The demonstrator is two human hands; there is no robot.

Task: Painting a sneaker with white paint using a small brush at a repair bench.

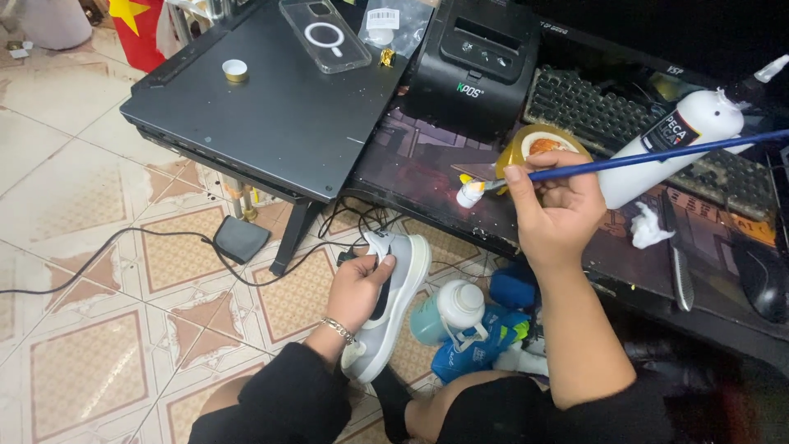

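Left hand point(357, 289): closed around a grey-and-white sneaker point(393, 306), which is held low over the tiled floor point(99, 247), sole edge turned up, just in front of the table point(427, 177).
Left grip: fingers are wrapped over the shoe's upper near the heel, thumb on top; a bracelet is worn at the wrist.
Right hand point(552, 212): raised over the table edge, with a blue-handled paintbrush point(633, 160) pinched between thumb and fingers.
Right grip: pressed together on the brush handle; the bristle end, loaded with white, is pointed left, clear of the shoe.
Paint source: a small gold-rimmed open pot point(544, 148) sits on the table just behind the brush tip; a tall white bottle point(670, 148) lies tilted beside it.
Progress, as judged: the brush appears freshly loaded, but it is well apart from the sneaker, so no stroke is being laid at this moment. The sole rim already looks white; whether that is new paint cannot be told.
Left to do, as judged: the loaded brush has not yet been brought to the shoe.
Nearby: a black printer point(472, 62), a keyboard point(592, 103), a clear phone case point(325, 34), and bottles and a blue bag point(477, 345) on the floor.
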